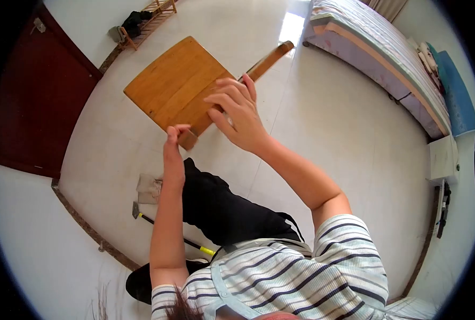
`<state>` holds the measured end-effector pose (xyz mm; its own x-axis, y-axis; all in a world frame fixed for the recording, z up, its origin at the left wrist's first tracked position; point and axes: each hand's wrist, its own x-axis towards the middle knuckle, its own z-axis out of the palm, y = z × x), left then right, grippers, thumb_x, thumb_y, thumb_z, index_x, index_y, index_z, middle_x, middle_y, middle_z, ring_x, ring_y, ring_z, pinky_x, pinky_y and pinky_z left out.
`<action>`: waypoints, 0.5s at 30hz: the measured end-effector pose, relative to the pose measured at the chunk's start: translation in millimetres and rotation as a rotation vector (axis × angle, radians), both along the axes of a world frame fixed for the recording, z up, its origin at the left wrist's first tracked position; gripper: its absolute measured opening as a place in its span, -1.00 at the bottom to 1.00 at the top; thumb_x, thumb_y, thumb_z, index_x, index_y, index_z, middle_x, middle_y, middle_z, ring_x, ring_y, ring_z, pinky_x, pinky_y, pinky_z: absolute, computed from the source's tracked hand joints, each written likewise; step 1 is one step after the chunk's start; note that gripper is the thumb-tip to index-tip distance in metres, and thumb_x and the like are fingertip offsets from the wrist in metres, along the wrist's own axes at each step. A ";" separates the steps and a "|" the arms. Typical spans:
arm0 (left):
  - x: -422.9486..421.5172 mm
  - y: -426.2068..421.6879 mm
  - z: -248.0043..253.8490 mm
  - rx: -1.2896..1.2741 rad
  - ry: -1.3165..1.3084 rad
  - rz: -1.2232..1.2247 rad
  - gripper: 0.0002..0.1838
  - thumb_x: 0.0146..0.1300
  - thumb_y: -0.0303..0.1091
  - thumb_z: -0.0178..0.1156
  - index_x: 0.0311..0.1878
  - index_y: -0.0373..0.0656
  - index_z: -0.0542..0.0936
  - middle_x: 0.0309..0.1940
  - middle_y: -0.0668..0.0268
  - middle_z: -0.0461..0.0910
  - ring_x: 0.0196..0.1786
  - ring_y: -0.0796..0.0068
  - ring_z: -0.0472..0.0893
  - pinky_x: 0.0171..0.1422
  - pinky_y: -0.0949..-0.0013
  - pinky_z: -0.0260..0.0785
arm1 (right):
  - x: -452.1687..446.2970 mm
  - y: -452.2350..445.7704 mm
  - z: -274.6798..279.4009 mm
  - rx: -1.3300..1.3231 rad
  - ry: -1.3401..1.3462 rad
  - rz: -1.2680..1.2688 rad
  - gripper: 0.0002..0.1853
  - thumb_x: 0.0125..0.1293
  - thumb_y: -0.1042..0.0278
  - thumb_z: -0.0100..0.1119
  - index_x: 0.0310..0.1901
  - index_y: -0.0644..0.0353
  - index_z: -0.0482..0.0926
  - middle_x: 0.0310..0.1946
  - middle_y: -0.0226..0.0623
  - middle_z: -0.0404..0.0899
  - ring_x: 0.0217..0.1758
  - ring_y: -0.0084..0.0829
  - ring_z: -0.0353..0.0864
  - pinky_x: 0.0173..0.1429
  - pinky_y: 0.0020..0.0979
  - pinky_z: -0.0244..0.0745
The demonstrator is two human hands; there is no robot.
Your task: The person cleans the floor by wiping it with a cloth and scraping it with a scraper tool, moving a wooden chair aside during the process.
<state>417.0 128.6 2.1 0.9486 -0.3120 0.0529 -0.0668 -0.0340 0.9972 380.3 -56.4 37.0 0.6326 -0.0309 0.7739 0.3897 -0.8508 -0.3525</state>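
A flat wooden panel [179,80] with a long narrow wooden bar [269,58] along its near right edge is tilted in front of me. It looks like part of a piece of furniture. My left hand [174,149] is closed at the lower end of the bar, thumb and fingers pressed on it. Farther up, my right hand [240,114] lies over the bar with bent fingers, somewhat blurred. Its fingertips reach the panel's edge, and whether anything small is between them is hidden.
A hammer [136,209] with a black and yellow handle lies on the floor at my left, near a clear plastic bag [148,188]. A bed [376,58] stands at the right, a white cabinet [443,160] beside it. A dark red door [40,96] and a wooden rack [149,24] are at the left.
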 end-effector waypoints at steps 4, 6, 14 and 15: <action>-19.3 -5.4 -23.6 0.043 0.004 -0.108 -0.67 0.38 -0.21 -0.17 -0.42 -0.18 0.44 -0.39 0.40 0.41 -0.21 0.54 0.39 0.02 0.54 0.14 | -17.5 -72.2 -30.4 0.594 -0.290 -0.288 -0.56 0.19 0.45 0.11 0.13 0.22 0.34 0.13 -0.21 0.32 0.16 -0.30 0.31 0.31 -0.24 0.11; -25.1 -9.3 -27.5 -0.100 0.147 -0.149 -0.78 0.26 -0.20 0.01 -0.41 -0.12 0.41 -0.30 0.37 0.43 -0.15 0.57 0.40 0.01 0.52 0.19 | -21.8 -105.1 -28.8 0.591 -0.212 -0.312 -0.44 0.24 0.42 0.12 0.26 0.25 0.21 0.21 -0.21 0.22 0.14 -0.36 0.30 0.26 -0.28 0.18; -17.4 -19.4 -49.7 -0.099 0.382 0.053 -0.76 0.13 -0.15 0.19 -0.26 -0.10 0.52 -0.20 0.35 0.49 0.01 0.45 0.42 0.14 0.42 0.17 | 41.7 -165.7 -16.9 1.120 -0.377 0.070 -0.72 0.30 0.23 0.09 -0.21 0.34 0.57 -0.36 -0.21 0.59 -0.32 -0.41 0.52 -0.03 -0.44 0.40; -14.8 -20.0 -55.9 -0.033 0.447 0.099 -0.67 0.06 -0.12 0.25 -0.17 -0.08 0.51 -0.15 0.34 0.49 -0.03 0.42 0.46 0.10 0.39 0.25 | 38.7 -170.6 -13.9 1.250 -0.297 0.156 -0.73 0.32 0.22 0.05 -0.31 0.31 0.55 -0.43 -0.22 0.57 -0.39 -0.41 0.50 -0.07 -0.41 0.42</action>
